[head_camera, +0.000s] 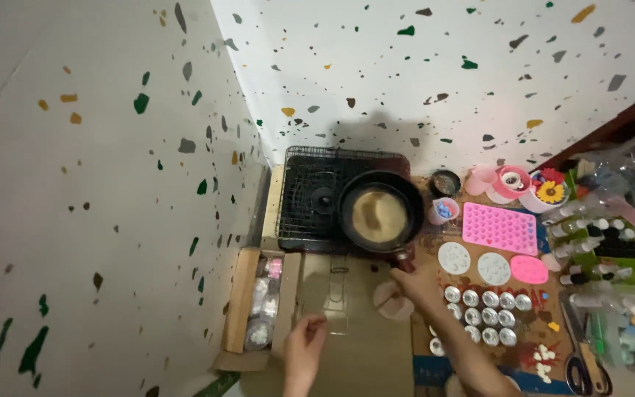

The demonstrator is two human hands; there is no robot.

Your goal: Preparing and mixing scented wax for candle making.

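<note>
Black pan handle gripped by right hand, left hand loosely open, tins beside.

I see a pink silicone mould at about two o'clock from centre, with two white round moulds just below it and rows of small metal tins at four o'clock. A sunflower sits at two o'clock, scissors at five, and a cardboard box at seven.

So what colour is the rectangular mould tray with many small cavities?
Pink; the rectangular silicone mould tray shows in the head view.
</note>
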